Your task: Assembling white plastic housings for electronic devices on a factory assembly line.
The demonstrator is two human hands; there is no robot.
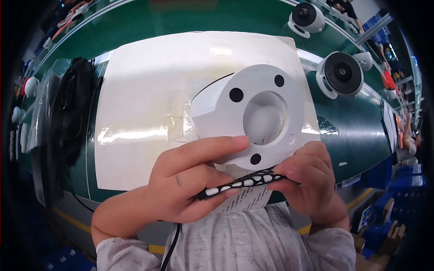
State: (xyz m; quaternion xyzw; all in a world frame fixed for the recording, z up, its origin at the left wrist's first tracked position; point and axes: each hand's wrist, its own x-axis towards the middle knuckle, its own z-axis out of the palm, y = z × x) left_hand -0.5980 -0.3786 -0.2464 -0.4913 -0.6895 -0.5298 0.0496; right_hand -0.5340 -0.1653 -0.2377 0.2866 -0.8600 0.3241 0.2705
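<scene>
A white plastic ring-shaped base (228, 117) with a large round hole rests tilted above the white board, and three black round pads (236, 95) sit on its face. Between my hands is a bent sheet of black material with rows of white round holes (246, 182), perhaps a pad sheet; printed white paper (248, 201) hangs beneath it. My left hand (185, 174) grips the sheet's left end between its fingers, while one stretched finger touches the base by the hole. With thumb and fingers closed, my right hand (309, 178) pinches the sheet's right end, just below the base.
Under the work lies a white board (144, 95) on a green table (350, 128). Two white devices with round black fronts, one (341, 73) nearer and one (305, 16) farther, stand at right. Black bags (72, 108) and clear plastic lie at left. A black cable (172, 248) hangs near me.
</scene>
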